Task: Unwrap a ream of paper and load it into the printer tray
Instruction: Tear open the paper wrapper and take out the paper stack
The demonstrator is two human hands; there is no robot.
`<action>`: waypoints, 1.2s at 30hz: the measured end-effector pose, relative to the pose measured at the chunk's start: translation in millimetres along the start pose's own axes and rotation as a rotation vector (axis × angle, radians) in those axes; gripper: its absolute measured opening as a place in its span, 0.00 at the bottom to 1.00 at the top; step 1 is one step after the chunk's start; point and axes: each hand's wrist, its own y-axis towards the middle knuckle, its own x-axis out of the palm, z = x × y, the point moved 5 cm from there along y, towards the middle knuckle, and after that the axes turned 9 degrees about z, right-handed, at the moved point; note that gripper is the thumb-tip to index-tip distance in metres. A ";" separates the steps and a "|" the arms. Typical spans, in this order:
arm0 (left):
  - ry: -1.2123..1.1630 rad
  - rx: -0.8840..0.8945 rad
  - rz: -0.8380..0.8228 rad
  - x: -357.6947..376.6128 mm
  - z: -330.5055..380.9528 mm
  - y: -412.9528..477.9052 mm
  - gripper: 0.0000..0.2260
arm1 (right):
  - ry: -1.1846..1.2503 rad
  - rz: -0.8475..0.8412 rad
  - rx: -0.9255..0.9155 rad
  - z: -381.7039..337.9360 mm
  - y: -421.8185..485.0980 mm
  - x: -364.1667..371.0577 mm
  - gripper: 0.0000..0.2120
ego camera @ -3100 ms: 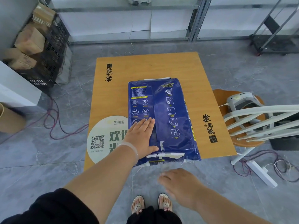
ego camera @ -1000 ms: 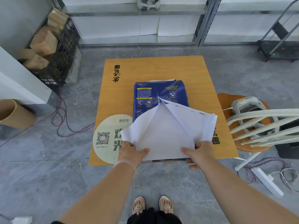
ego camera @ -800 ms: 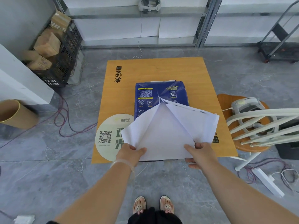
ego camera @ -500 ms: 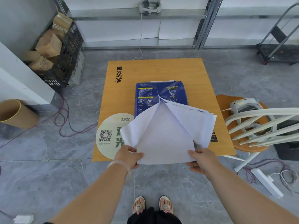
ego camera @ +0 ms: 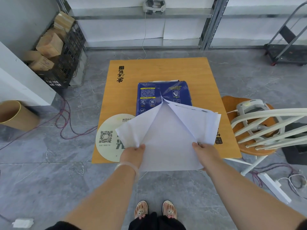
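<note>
A ream in a dark blue wrapper lies lengthwise on the orange wooden table. The wrapper's near half is split open, with its white inner flaps spread left and right. Between them shows the white paper, whose near end sticks out past the table's front edge. My left hand pinches the left flap at its near corner. My right hand grips the right flap together with the paper's right edge. No printer tray is recognisable in view.
A round QR-code sticker marks the table's near left corner. Right of the table are a wooden stool carrying a white device and a white slatted chair back. Cables, a power strip, a crate of boxes and a cardboard tube sit on the floor.
Three seconds ago the ream lay wrapped under my left palm. Since then the wrapper has been split, and in the last second both hands drew the flaps and paper toward me, past the table edge.
</note>
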 end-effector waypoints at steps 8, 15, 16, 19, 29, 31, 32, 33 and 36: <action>-0.160 0.062 0.063 9.1 -31.6 -26.8 0.13 | 0.064 -0.020 -0.073 33.2 -18.3 -2.9 0.10; -0.190 0.132 0.159 10.1 -53.4 -75.0 0.14 | 0.054 -0.003 -0.118 58.3 -55.2 -20.4 0.10; -0.187 0.141 0.172 8.2 -56.7 -83.3 0.14 | 0.056 0.002 -0.119 62.2 -61.3 -23.5 0.10; -0.200 0.159 0.196 1.2 -66.5 -108.2 0.13 | 0.084 -0.002 -0.121 75.4 -83.0 -29.9 0.08; -0.264 0.202 0.203 -22.5 -139.9 -197.9 0.12 | 0.199 0.072 -0.142 152.1 -191.7 -43.6 0.10; -0.276 0.215 0.218 -31.0 -154.6 -219.9 0.11 | 0.190 0.093 -0.166 164.7 -216.3 -48.2 0.09; -0.279 0.220 0.228 -36.2 -159.3 -230.2 0.11 | 0.191 0.101 -0.181 167.6 -227.0 -51.6 0.09; -0.281 0.227 0.237 -42.0 -161.8 -240.3 0.11 | 0.193 0.107 -0.199 168.1 -237.0 -56.0 0.09; -0.299 0.272 0.263 -66.1 -152.6 -267.9 0.10 | 0.207 0.124 -0.284 152.5 -262.8 -75.6 0.09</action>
